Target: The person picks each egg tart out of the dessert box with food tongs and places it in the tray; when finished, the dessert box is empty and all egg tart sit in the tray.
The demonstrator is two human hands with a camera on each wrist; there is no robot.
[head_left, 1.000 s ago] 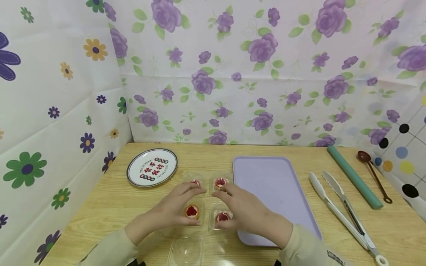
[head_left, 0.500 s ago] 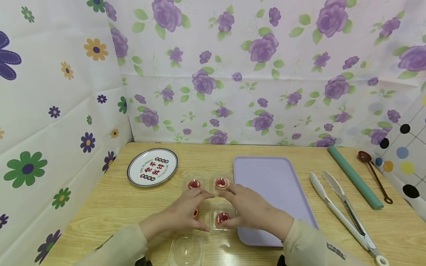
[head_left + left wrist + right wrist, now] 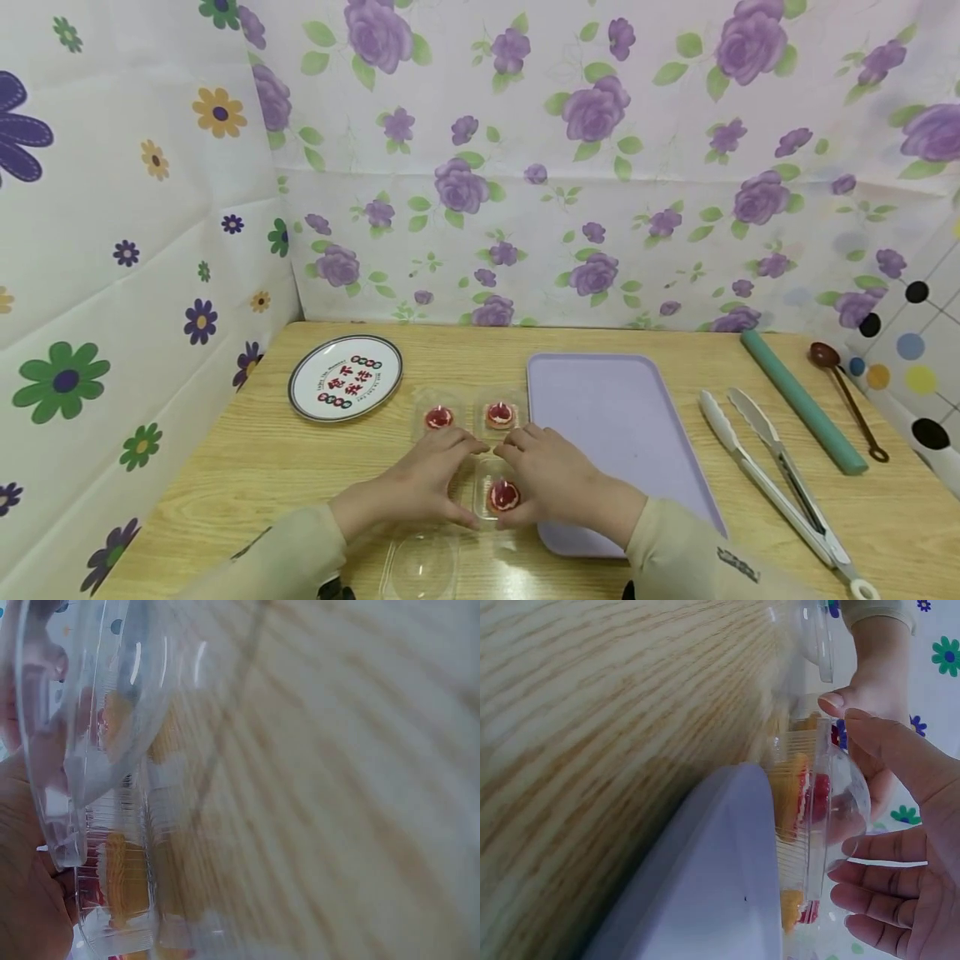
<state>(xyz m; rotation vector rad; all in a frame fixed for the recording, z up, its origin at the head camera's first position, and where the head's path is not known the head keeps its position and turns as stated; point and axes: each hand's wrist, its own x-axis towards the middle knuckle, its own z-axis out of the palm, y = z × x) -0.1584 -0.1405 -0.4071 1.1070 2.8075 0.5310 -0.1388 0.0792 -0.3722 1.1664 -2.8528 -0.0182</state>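
In front of me, a small red-topped tart [image 3: 503, 496] sits in a clear plastic box [image 3: 814, 855] with a domed lid [image 3: 851, 787]. My right hand [image 3: 558, 479] arches over the right side of this box, fingers relaxed and fingertips right at the lid's edge. From the other side my left hand [image 3: 416, 479] spans the front left box, hiding it in the head view; its thumb and fingertips point to the right-hand box. Behind the hands stand two more boxed tarts, the left tart [image 3: 439, 417] and the right tart [image 3: 500, 414].
A clear domed lid [image 3: 422, 567] lies near the front edge. Close by on the right is a lilac tray [image 3: 615, 450], then tongs [image 3: 783, 483], a green roll [image 3: 806, 404] and a brown ladle [image 3: 847, 392]. A white plate [image 3: 307, 392] stands back left.
My left hand has slid right across the front left box, covering its tart, and now nearly meets the right hand. The right hand has shifted slightly, its thumb lower at the front right box.
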